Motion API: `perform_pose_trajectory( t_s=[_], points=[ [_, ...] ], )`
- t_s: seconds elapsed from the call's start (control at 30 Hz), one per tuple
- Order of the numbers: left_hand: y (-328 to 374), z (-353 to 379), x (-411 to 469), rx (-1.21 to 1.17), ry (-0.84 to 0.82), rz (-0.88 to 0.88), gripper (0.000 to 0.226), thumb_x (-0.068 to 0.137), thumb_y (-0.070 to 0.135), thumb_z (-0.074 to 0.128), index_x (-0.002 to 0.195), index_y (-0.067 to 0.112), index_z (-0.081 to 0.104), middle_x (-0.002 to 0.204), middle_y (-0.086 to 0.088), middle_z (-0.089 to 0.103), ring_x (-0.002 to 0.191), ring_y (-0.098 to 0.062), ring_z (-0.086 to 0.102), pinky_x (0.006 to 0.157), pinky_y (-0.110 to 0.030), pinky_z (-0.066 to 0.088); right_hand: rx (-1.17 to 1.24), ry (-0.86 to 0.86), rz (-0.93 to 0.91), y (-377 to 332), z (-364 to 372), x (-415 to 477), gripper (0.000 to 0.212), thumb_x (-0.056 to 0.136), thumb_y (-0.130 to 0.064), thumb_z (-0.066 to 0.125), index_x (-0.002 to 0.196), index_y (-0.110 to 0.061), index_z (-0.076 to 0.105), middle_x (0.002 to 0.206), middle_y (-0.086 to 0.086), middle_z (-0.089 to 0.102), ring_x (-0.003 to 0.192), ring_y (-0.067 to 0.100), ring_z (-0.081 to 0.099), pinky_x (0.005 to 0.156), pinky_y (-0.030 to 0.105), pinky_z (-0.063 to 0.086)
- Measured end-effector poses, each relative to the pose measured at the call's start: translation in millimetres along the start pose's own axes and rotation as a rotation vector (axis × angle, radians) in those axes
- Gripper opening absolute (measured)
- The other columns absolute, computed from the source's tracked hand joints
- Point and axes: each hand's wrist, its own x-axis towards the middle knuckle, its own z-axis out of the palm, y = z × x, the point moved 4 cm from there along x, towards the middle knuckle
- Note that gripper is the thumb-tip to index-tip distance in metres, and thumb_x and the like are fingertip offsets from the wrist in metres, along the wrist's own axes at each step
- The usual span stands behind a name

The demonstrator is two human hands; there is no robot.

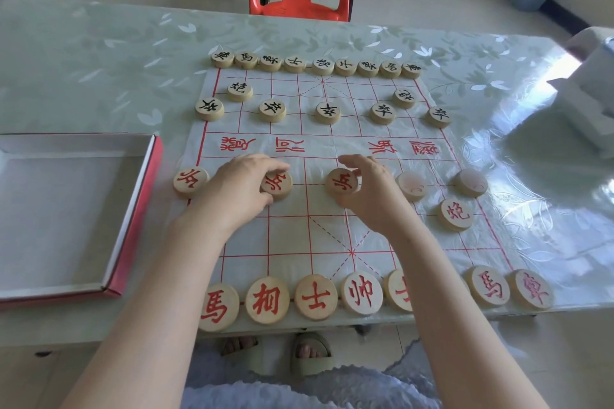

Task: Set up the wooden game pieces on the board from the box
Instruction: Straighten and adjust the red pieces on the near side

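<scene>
Red 兵 pieces [276, 183], left hand [239, 191] pinching one, right hand [373, 197] another

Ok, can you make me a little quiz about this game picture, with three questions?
1. True or false: pieces lie in the box.
2. The left hand grips one piece; the right hand grips a second piece. Their writing is: A black, B red, C blue.
3. How many pieces form the far row?
Key: 1 false; 2 B; 3 nine.
</scene>
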Motion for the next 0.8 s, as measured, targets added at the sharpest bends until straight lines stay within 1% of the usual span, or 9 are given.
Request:
perform_pose_trajectory(
  t_s=[0.07,0.13,0.2,0.27,0.33,0.4,0.57,0.8],
  points=[
    [-0.4,-1.1,0.6,0.029,0.032,-0.03,0.052,0.075,0.021,0.072,0.124,0.028,0.055,0.12,0.002,0.057,0.114,-0.02,0.05,0.097,-0.036,0.042,0.01,0.022,0.021,-0.2,-1.1,-1.3,0.067,0.075,-0.018,0.073,0.135,-0.018,0.042,0.131,0.004,0.046,0.123,0.023,0.039,0.101,0.033,0.037],
    [-0.5,-2.6,0.6,0.038,0.076,-0.058,0.051,0.072,0.027,0.075,0.12,0.026,0.057,0.113,0.0,0.057,0.11,-0.021,0.051,0.092,-0.034,0.043,-0.036,0.05,0.035,0.5,-2.6,-1.4,0.066,0.074,-0.025,0.075,0.132,-0.016,0.044,0.128,0.004,0.047,0.121,0.024,0.038,0.099,0.032,0.034],
    [-0.7,-3.2,0.5,0.025,0.108,-0.075,0.051,0.069,0.029,0.077,0.116,0.025,0.059,0.111,0.0,0.058,0.109,-0.021,0.052,0.091,-0.035,0.044,-0.047,0.062,0.034,1.7,-3.0,-0.4,0.061,0.075,-0.022,0.074,0.129,-0.014,0.047,0.123,0.005,0.05,0.118,0.024,0.042,0.096,0.03,0.036],
    [-1.5,-2.9,0.0,0.011,0.126,-0.086,0.05,0.068,0.03,0.078,0.114,0.025,0.059,0.11,0.0,0.058,0.107,-0.02,0.053,0.09,-0.035,0.045,-0.037,0.049,0.02,1.9,-1.9,0.6,0.055,0.078,-0.014,0.07,0.128,-0.013,0.048,0.121,0.005,0.052,0.117,0.024,0.045,0.091,0.024,0.036],
    [-2.2,-2.5,-0.4,-0.003,0.138,-0.089,0.049,0.067,0.031,0.079,0.112,0.025,0.06,0.109,0.001,0.057,0.105,-0.02,0.054,0.088,-0.035,0.045,-0.029,0.022,0.002,0.8,-1.0,0.8,0.052,0.08,-0.007,0.065,0.129,-0.013,0.048,0.123,0.005,0.053,0.119,0.022,0.045,0.088,0.019,0.033],
    [-2.8,-1.7,-0.3,-0.006,0.144,-0.089,0.049,0.067,0.032,0.079,0.111,0.025,0.06,0.109,0.002,0.057,0.103,-0.02,0.054,0.086,-0.034,0.046,-0.014,0.009,-0.003,0.3,-0.5,0.8,0.053,0.079,-0.002,0.063,0.129,-0.014,0.049,0.125,0.005,0.053,0.12,0.021,0.045,0.086,0.019,0.033],
    [-3.4,-0.9,1.1,-0.008,0.143,-0.092,0.049,0.066,0.031,0.079,0.111,0.025,0.06,0.11,0.001,0.057,0.103,-0.02,0.054,0.087,-0.035,0.046,-0.011,0.007,-0.012,0.6,0.1,1.0,0.054,0.079,-0.002,0.063,0.13,-0.014,0.048,0.126,0.005,0.052,0.119,0.02,0.045,0.085,0.018,0.032],
    [-3.1,-1.3,1.2,0.005,0.135,-0.099,0.051,0.067,0.032,0.079,0.113,0.025,0.059,0.111,0.001,0.057,0.104,-0.02,0.054,0.085,-0.032,0.044,-0.027,-0.009,-0.02,-0.2,0.1,0.6,0.055,0.079,-0.001,0.062,0.131,-0.013,0.047,0.126,0.006,0.051,0.12,0.022,0.044,0.089,0.019,0.033]
  ],
)
